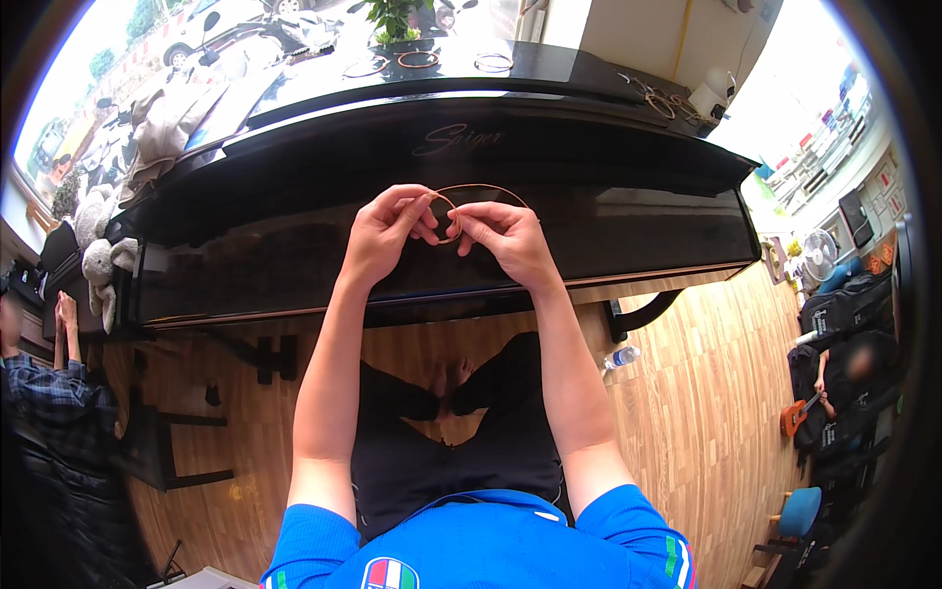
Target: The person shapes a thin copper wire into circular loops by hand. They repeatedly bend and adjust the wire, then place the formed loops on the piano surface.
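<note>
A thin copper-coloured wire (484, 185), bent into loops, runs between my hands above the front of a black upright piano (589, 221). My left hand (388, 234) pinches it at the upper left of a small loop. Opposite, the fingers of my right hand (508, 239) pinch the loop's right side, while a wider arc of wire curves above and behind that hand. The exact ends of the wire are hidden by my fingers. On the piano's top lie three separate wire rings: a left ring (366, 67), a middle ring (418, 60) and a right ring (494, 63).
A tangled bundle of coils (659, 100) lies at the piano top's right end, beside a white device (708, 98). Behind stands a plant (394, 22). A plush rabbit (102, 263) hangs at left. A bottle (622, 357) is on the floor. Other people sit left and right.
</note>
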The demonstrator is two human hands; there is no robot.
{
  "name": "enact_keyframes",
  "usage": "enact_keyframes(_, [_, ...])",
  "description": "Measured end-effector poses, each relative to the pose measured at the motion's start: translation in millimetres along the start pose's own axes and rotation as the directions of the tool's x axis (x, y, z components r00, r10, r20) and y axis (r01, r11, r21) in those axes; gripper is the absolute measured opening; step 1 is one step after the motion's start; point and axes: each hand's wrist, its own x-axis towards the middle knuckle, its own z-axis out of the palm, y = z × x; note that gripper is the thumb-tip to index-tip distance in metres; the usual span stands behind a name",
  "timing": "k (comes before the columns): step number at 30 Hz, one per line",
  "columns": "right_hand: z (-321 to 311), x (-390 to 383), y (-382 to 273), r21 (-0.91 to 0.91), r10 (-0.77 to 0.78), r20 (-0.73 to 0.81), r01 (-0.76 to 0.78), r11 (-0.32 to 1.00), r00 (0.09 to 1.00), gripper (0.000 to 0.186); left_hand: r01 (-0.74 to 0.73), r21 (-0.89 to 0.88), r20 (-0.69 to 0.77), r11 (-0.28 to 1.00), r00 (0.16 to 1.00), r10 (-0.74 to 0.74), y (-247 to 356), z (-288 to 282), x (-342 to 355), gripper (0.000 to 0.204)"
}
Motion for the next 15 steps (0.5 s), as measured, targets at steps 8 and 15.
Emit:
enact_keyframes(8, [-0.7, -0.9, 1.5, 0.006, 0.023, -0.017, -0.023, 1.0, 1.0, 0.019, -0.006, -0.007, 0.006, 1.0, 1.0, 0.006, 1.4, 2.8, -0.4, 0.021])
enact_keyframes(15, [0.1, -0.1, -0.2, 0.0, -0.006, -0.004, 0.006, 1.0, 1.0, 0.021, 0.023, -0.006, -0.028, 1.0, 0.999, -0.023, 0.9, 1.3, 0.3, 0.021])
